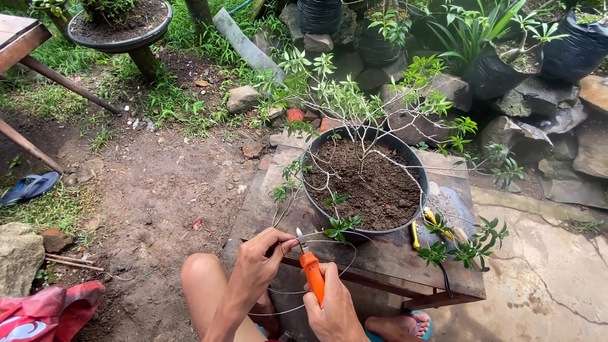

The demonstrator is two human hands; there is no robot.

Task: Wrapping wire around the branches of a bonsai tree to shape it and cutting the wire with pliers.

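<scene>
Outdoor garden, low wooden tabletop (380,253) carrying black pot (367,183). Left hand (256,263) pinching thin wire (329,242) taut; right hand (332,304) clamped on orange cutters (310,266). Keeping wire seated deep in blades, cutting square, steadying loose coil.

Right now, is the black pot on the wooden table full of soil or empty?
Full: dark soil fills the black pot nearly to its rim, with a thin-branched plant rooted in it.

Glossy orange plastic cutter handles (313,276), thin shiny metal wire (329,241), weathered rough wooden table (386,253), matt black plastic pot (308,196)
</scene>
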